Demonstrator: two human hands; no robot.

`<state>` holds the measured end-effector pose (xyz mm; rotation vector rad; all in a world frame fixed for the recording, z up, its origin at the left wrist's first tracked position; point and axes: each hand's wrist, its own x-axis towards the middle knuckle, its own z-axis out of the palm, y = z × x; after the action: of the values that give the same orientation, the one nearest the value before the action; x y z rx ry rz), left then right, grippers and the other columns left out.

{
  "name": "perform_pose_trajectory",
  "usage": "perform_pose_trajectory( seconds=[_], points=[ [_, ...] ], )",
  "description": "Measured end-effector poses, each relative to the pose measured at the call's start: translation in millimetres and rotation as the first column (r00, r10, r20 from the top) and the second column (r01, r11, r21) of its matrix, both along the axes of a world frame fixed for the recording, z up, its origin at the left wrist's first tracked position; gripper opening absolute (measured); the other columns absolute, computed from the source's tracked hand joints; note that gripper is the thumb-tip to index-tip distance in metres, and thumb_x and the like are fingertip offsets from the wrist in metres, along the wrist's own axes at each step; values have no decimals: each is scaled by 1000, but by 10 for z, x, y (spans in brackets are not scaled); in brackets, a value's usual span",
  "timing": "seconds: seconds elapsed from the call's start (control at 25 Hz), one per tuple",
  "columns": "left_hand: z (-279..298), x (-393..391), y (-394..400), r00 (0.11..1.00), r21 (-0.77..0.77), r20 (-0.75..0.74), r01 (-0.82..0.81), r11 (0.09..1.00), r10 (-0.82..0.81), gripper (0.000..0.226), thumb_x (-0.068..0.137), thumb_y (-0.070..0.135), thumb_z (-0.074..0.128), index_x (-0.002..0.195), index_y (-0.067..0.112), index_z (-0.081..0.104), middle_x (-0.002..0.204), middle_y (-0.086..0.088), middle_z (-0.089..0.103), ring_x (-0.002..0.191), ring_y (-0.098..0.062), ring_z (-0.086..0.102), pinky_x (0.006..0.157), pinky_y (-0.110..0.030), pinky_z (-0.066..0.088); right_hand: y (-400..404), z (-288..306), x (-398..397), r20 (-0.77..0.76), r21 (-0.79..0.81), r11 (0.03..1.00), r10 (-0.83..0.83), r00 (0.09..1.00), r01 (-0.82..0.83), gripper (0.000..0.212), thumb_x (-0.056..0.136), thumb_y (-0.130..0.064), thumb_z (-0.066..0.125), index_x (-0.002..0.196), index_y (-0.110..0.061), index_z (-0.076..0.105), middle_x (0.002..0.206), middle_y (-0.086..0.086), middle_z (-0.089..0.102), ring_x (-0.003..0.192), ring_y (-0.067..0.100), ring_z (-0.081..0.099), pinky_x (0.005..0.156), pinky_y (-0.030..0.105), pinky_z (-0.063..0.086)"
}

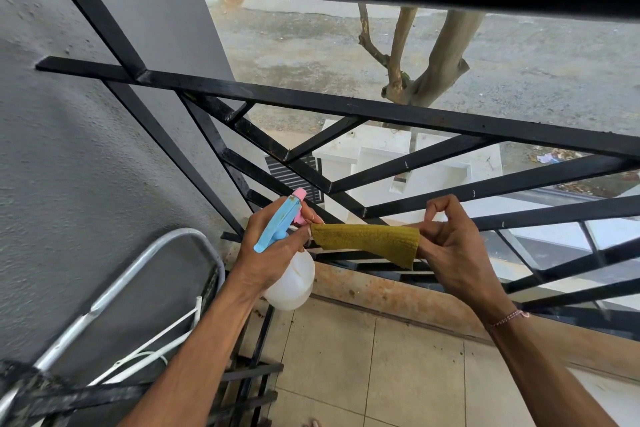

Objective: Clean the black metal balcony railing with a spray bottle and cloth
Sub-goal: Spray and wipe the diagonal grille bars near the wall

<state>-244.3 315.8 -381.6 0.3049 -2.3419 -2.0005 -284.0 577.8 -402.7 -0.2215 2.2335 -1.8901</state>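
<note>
Railing (408, 113) fills most of my view, black bars fanning out ahead of me above the tiled floor (363, 367), with a grey wall (79, 156) to my left. Low on that side I see a folded metal rack (114, 291). My left hand (273, 250) grips the spray bottle (292, 281), fingers curled round its neck. My right hand (453, 246) pinches the yellow cloth (367, 241), stretched between both hands just before the lower bars.
</note>
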Motion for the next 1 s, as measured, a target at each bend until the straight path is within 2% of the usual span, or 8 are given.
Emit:
perform_pose_trajectory(
  seconds=[0.2, 0.28, 0.36, 0.48, 0.6, 0.68, 0.88, 1.0],
  points=[
    [-9, -10, -35, 994, 87, 84, -83, 993, 75, 45, 91, -1, 71, 82, 40, 56, 102, 15, 48, 87, -15, 59, 59, -12, 53, -28, 102, 51, 143, -111, 990, 106, 984, -90, 14, 103, -7, 49, 113, -11, 57, 99, 8, 75, 101, 23, 71, 82, 31, 60],
    [-72, -31, -73, 988, 84, 123, -108, 991, 97, 34, 90, 5, 75, 89, 37, 64, 110, 9, 50, 93, -20, 62, 66, -20, 58, -108, 45, 103, 292, -320, 947, 100, 951, -1, 25, 104, -23, 49, 122, -16, 64, 103, 12, 68, 105, 22, 67, 83, 35, 59],
    [-103, -45, -114, 968, 88, 215, -151, 985, 129, 33, 88, 13, 79, 113, 30, 66, 116, 5, 51, 104, -26, 63, 77, -34, 61, -215, -64, 191, 399, -474, 879, 172, 900, 42, 59, 83, -54, 70, 128, -16, 67, 109, 10, 64, 103, 22, 65, 83, 36, 58],
    [-97, -52, -121, 952, 105, 282, -156, 982, 121, 33, 90, 14, 77, 108, 33, 58, 113, 7, 48, 101, -19, 59, 73, -27, 59, -455, -329, 417, 361, -236, 966, 184, 914, -101, 80, 61, -49, 91, 133, -32, 62, 125, -10, 63, 115, 11, 61, 87, 29, 58],
    [-135, -74, -134, 947, 70, 309, -113, 991, 86, 35, 91, 15, 76, 114, 29, 53, 120, 2, 50, 107, -20, 58, 64, -19, 55, -631, -476, 592, 139, 118, 987, 94, 986, -111, 44, 75, -38, 82, 116, -39, 68, 106, -21, 69, 101, 7, 66, 80, 24, 59],
    [-214, -86, -205, 939, 14, 327, -120, 993, 109, 52, 90, 16, 77, 133, 25, 50, 125, 1, 48, 115, -24, 56, 64, -20, 58, -656, -451, 593, 84, 154, 986, 50, 995, -62, 15, 85, -37, 75, 97, -31, 73, 89, -14, 73, 80, 16, 71, 66, 35, 62],
    [-273, -128, -315, 948, -63, 312, -38, 997, 56, 68, 71, 45, 85, 129, 18, 63, 123, -8, 61, 115, -34, 64, 77, -34, 65, -651, -184, 492, 34, 247, 959, 133, 990, -138, 8, 97, -33, 63, 96, -27, 58, 89, -7, 64, 76, 19, 64, 61, 37, 59],
    [-220, -137, -286, 976, -93, 203, -56, 994, 74, 24, 84, 20, 78, 107, 23, 69, 111, -6, 68, 101, -23, 67, 70, -27, 62, -706, 42, 494, 207, 130, 986, 79, 975, -107, 24, 102, -36, 52, 125, -43, 49, 112, -20, 52, 100, 12, 57, 72, 28, 57]
  ],
)
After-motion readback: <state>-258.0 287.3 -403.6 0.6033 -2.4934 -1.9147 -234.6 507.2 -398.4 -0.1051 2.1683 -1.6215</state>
